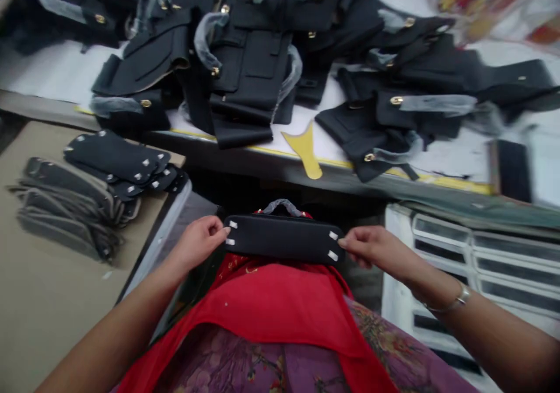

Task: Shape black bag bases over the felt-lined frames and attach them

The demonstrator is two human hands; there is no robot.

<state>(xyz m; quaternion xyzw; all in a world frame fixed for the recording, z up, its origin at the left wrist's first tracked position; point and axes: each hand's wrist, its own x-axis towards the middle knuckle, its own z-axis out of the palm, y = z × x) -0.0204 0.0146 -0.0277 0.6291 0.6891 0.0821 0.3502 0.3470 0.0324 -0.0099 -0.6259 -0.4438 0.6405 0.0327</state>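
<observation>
A long black bag panel [284, 239] with rounded ends is stretched level in front of my body. Small pale squares sit near both of its short ends. My left hand [205, 238] pinches its left end between thumb and fingers. At the opposite end, the thumb and fingertips of my right hand [367, 246] grip the edge. Just behind the panel rises a handle wrapped in clear plastic [283, 207], with a bit of gold metal at each foot; what it is fixed to is mostly hidden. A red apron [280, 299] covers my lap below.
Black bag pieces [256, 60] with plastic-wrapped handles crowd the white worktable [56, 69]. A yellow template [306, 151] overhangs its edge. On cardboard [39, 317] at left lie stacked similar panels [118, 157] and grey-edged pieces [65, 206]. A slotted white crate [437, 282] stands at right.
</observation>
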